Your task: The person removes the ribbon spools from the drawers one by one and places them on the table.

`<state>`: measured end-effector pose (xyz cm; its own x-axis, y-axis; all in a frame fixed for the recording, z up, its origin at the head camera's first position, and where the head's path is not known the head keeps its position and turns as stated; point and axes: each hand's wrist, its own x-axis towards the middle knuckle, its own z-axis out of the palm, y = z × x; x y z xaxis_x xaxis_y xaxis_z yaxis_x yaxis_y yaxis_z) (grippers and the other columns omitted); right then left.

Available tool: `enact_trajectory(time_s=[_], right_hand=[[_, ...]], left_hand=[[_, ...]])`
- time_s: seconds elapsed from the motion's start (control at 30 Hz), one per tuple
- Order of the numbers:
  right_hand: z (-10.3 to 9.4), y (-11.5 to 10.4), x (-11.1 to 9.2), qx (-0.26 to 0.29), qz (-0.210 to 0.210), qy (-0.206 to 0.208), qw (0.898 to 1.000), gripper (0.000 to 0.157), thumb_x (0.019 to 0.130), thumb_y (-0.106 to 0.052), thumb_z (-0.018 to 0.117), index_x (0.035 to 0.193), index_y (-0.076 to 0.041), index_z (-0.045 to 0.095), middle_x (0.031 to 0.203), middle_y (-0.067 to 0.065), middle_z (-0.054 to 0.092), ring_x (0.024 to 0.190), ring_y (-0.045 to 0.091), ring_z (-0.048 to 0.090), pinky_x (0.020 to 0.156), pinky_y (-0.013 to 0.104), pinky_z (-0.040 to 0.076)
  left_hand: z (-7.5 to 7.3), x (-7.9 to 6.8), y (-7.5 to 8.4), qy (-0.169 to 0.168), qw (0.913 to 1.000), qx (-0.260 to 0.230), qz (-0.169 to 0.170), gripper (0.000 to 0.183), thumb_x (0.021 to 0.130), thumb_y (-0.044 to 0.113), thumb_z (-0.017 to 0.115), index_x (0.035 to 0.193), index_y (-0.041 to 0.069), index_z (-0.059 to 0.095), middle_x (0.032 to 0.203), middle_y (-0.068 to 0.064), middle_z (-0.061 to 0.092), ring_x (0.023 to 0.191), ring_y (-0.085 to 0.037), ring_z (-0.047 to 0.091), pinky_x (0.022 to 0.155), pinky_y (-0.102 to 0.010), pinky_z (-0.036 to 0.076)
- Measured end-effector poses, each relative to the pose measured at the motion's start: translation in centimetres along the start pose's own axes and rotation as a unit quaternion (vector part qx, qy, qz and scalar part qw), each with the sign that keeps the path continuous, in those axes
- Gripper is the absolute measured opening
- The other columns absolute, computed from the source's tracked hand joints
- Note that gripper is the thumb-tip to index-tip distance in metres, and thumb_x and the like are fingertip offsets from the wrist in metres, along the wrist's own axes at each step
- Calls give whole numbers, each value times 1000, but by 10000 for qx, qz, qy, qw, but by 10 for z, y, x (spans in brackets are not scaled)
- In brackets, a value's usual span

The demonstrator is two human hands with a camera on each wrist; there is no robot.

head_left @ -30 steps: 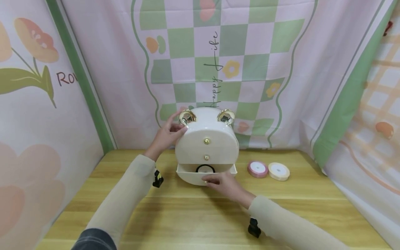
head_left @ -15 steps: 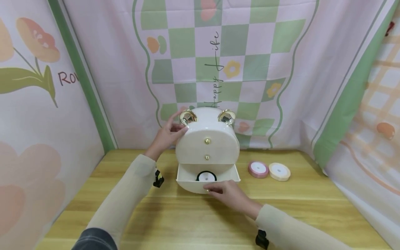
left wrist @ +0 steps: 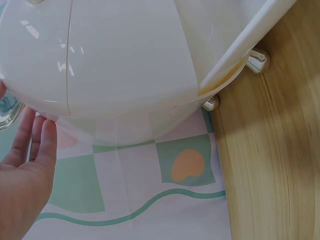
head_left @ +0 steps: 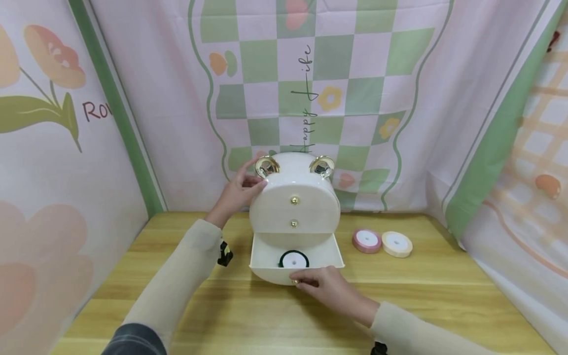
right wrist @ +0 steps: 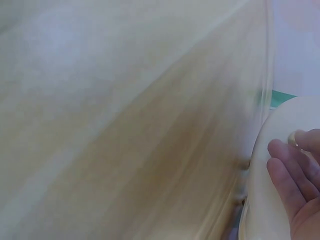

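A rounded white drawer box [head_left: 284, 214] with gold ears stands on the table, its bottom drawer [head_left: 267, 257] pulled well out. Inside that drawer lies a dark green ribbon spool [head_left: 294, 259] with a white face. My right hand [head_left: 335, 291] pinches the drawer's small gold knob [head_left: 295, 281]; in the right wrist view the fingertips meet at it. My left hand [head_left: 237, 195] rests on the box's upper left side beside the gold ear [head_left: 266, 167], with fingers fairly straight. In the left wrist view the left fingertips touch the white shell [left wrist: 125, 65].
Right of the box, a pink ribbon spool [head_left: 367, 240] and a cream ribbon spool [head_left: 397, 244] lie flat side by side on the wooden table [head_left: 248, 315]. A patterned curtain [head_left: 372, 113] hangs close behind the box.
My right hand has drawn the bottom drawer toward me, and more of the green ribbon spool shows inside. My left hand has stayed on the box.
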<state>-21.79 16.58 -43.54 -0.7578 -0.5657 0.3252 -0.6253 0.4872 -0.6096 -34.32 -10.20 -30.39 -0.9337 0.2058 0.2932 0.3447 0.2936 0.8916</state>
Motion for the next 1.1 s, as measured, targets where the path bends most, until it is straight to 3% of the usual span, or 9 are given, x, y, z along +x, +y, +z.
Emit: enact_trajectory(time_s=[0.47,0.77,0.97,1.1], right_hand=[[1,-7,-10,-19,-41,4,10000,24,91,-4,73,113,-11,77,107,-4,74,96,5,68,79,20,55],[0,-13,-13,-17,-40,-208,9998,25,91,-5,73,115,-11,76,106,-3,74,93,3,67,77,20,56],[-12,-19,-10,-330,-346,-270,9985,20,90,-11,76,110,-12,78,92,-7,75,78,-3,64,67,20,55],[-27,-27,-5,-369,-292,-363,9982,17,90,-11,76,107,-12,78,86,-9,74,75,-3,65,66,22,56]], left_hand=[[0,1,-1,29,10000,58,-29,67,96,36,70,148,57,34,118,-5,63,109,-24,58,92,-42,52],[0,1,-1,-10,10000,68,6,67,96,36,70,148,57,34,118,-5,63,109,-23,59,90,-41,53],[0,1,-1,-32,10000,37,-28,67,96,37,70,147,58,33,119,-5,63,109,-24,59,90,-42,54],[-1,0,-1,-43,10000,81,-16,67,96,37,69,148,58,33,119,-5,62,109,-24,59,91,-42,53]])
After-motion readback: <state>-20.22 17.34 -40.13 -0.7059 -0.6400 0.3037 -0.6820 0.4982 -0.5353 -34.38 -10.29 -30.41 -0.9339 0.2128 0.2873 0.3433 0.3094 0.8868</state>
